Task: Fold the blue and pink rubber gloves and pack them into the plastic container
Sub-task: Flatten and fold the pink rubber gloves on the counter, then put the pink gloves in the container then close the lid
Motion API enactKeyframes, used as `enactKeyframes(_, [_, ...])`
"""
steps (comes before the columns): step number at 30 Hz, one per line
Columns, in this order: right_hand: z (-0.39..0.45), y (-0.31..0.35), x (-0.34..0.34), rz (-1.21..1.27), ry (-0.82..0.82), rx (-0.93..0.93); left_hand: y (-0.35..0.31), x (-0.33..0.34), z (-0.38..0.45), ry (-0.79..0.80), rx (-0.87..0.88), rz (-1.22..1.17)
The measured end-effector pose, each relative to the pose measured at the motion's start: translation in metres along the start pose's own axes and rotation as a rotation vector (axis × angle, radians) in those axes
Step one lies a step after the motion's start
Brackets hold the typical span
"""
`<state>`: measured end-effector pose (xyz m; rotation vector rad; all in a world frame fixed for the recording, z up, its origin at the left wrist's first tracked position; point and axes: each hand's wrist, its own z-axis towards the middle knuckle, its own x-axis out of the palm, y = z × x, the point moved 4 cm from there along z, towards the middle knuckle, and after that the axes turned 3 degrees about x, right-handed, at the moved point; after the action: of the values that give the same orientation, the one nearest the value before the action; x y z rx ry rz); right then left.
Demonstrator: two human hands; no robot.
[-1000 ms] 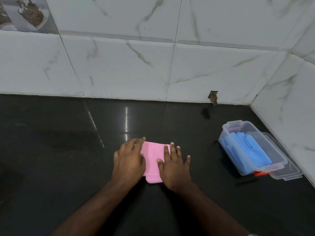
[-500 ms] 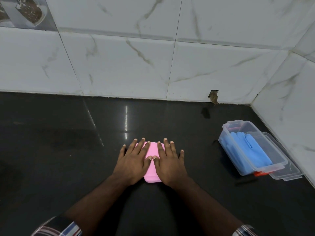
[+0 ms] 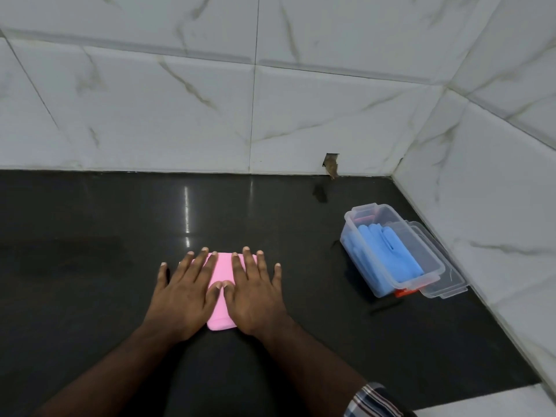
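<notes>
A folded pink rubber glove (image 3: 222, 271) lies flat on the black countertop (image 3: 90, 236) in the middle of the head view. My left hand (image 3: 183, 291) and my right hand (image 3: 254, 291) press down on it side by side, fingers straight and spread, thumbs touching. Most of the glove is hidden under my palms. To the right stands a clear plastic container (image 3: 433, 273) without its lid on. The folded blue gloves (image 3: 388, 257) lie inside it.
The container's clear lid (image 3: 448, 285) lies against its right side, close to the white marble-tiled side wall (image 3: 496, 206). A tiled back wall with a small chipped hole (image 3: 331, 164) bounds the counter behind. A red clip (image 3: 404, 293) shows at the container's near end.
My hands slid together over the pink glove until the thumbs met, covering more of it. The view shifted down and left. The container has not moved.
</notes>
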<state>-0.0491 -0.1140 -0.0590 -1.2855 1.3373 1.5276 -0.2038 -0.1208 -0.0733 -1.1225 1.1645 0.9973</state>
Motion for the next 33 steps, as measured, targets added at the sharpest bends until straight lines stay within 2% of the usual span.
enactKeyframes(5, [0.001, -0.001, 0.0, 0.006, 0.05, 0.003, -0.003, -0.008, -0.003, 0.04, -0.011, 0.028])
enactKeyframes(13, [0.003, -0.006, -0.021, 0.119, 0.171, -0.004, -0.016, -0.032, 0.002, 0.209, -0.041, 0.055])
enactKeyframes(15, [0.0, -0.012, -0.032, 0.16, 0.144, -0.003, -0.027, -0.046, 0.008, 0.185, -0.042, 0.075])
enactKeyframes(19, [-0.004, -0.031, -0.055, 0.181, 0.094, 0.015, -0.072, -0.069, 0.02, 0.014, -0.003, 0.028])
enactKeyframes(23, [-0.011, -0.061, -0.08, 0.212, 0.077, 0.047, -0.126, -0.066, 0.032, 0.041, 0.039, -0.164])
enactKeyframes(26, [-0.017, -0.097, -0.099, 0.257, 0.041, 0.082, -0.164, -0.06, 0.041, 0.045, 0.062, -0.456])
enactKeyframes(28, [-0.021, -0.126, -0.12, 0.305, -0.056, 0.134, -0.19, -0.057, 0.047, 0.072, 0.042, -0.616])
enactKeyframes(33, [-0.031, -0.22, -0.181, 0.355, -0.277, 0.382, -0.251, -0.052, 0.06, 0.228, -0.048, -0.819])
